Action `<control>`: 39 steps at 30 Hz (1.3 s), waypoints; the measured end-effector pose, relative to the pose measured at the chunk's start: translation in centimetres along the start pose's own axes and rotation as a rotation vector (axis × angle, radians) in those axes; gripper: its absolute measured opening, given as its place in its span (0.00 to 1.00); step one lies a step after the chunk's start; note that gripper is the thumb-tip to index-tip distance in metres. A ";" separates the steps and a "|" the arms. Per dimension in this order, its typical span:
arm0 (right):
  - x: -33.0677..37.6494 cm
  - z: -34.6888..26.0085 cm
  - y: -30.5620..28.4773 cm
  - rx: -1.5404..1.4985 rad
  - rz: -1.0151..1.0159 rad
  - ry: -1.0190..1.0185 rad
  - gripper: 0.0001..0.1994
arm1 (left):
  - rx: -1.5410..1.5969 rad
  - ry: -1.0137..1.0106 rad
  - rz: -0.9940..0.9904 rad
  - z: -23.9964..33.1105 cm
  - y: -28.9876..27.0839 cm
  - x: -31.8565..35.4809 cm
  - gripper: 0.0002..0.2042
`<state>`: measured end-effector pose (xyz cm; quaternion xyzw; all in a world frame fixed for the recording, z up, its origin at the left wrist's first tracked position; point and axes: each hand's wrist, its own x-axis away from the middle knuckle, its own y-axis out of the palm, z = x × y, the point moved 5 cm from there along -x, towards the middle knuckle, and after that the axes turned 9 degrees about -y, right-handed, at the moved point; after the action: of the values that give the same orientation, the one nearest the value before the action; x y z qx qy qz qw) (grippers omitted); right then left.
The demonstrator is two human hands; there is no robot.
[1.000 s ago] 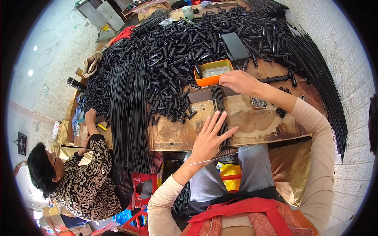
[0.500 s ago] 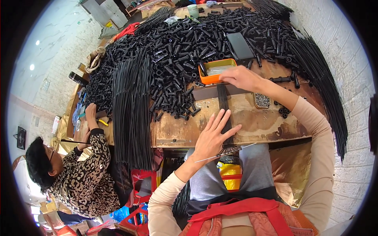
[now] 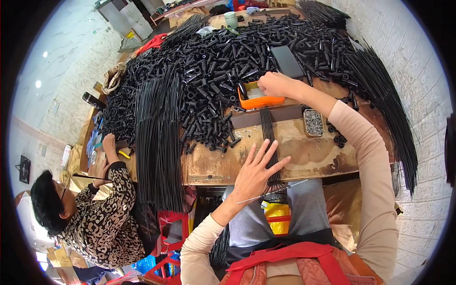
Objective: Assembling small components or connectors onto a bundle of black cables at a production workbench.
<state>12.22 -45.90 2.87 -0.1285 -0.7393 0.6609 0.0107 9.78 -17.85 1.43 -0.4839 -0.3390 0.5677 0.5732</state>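
Observation:
My left hand [image 3: 259, 172] lies with fingers spread over a narrow row of thin black rods [image 3: 268, 130], which runs over the table's front edge towards my lap. My right hand [image 3: 278, 85] is at an orange box [image 3: 262, 102] with a yellowish inside. Its bent fingers are together over thin, whitish, stick-like pieces [image 3: 254, 92] in the box; whether they pinch one is hidden. A flat brownish bar [image 3: 243, 119] stands in front of the box, and the rods' far ends meet it. Below my left hand, a thin pale rod [image 3: 299, 182] crosses the black rods.
Black tubular parts [image 3: 213, 61] are heaped across the table. A dark phone [image 3: 286, 61] rests on them. Long black rod bundles lie left [image 3: 158, 142] and right [image 3: 384, 95]. Small metal pieces [image 3: 313, 124] fill a little tray. Another person [image 3: 99, 209] works at the left.
My right hand has moved from the box's near right edge, above the rods' far ends, to over the box's inside. My left hand stays spread on the rods.

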 end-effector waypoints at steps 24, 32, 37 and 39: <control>10.4 -3.9 -2.1 -0.113 0.336 -0.205 0.11 | 0.021 0.040 0.061 0.7 -0.4 0.7 0.38; 10.0 -4.7 -2.1 -0.052 0.154 -0.188 0.16 | -0.005 0.014 0.039 0.7 0.1 0.7 0.35; 9.5 -4.8 -1.8 -0.020 0.146 -0.217 0.15 | 0.009 0.004 0.029 0.6 0.0 0.6 0.34; 9.4 -5.0 -1.8 0.000 0.162 -0.244 0.14 | 0.003 0.011 0.037 0.5 0.2 0.6 0.35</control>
<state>3.78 -39.31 3.79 -0.1067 -0.7222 0.6704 -0.1327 9.29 -17.15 1.32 -0.4924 -0.3263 0.5760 0.5651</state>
